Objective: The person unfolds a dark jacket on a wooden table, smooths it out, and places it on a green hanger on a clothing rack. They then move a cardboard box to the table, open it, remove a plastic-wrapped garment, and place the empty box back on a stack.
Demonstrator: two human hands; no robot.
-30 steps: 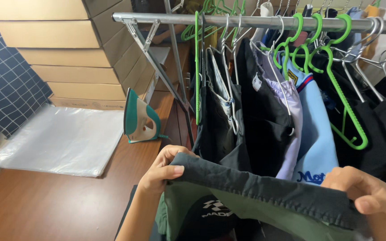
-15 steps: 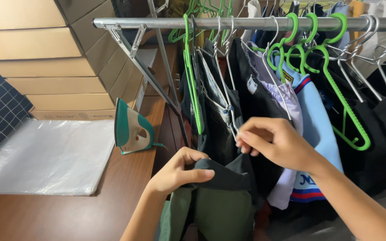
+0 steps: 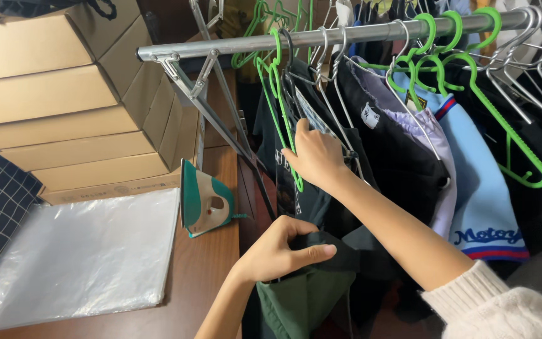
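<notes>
A: Since half a second ago: right hand (image 3: 316,154) has left the garment (image 3: 305,295) and gone up to the rail (image 3: 346,34); camera has tilted up a little.

B: State of its fingers?

A: Curled around the lower bar of a green hanger (image 3: 281,119), with dark shirts (image 3: 321,201) just behind. Pinching the hanger, as far as I can see; the fingertips are hidden.

B: Left hand (image 3: 283,251)?

A: Low, beside the counter (image 3: 202,282). Fingers pressed together on a bunched fold of the dark green garment, which hangs down from that grip, below the rail.

B: Step in hand?

A: My reading: fetching a hanger for the garment. Next move calls for unhooking it cleanly from the crowded rail, without dragging its neighbours.

B: Surroundings?

A: Iron (image 3: 203,204) upright on the counter, plastic sheet (image 3: 76,251) beside it, boxes (image 3: 51,94) stacked behind.
</notes>
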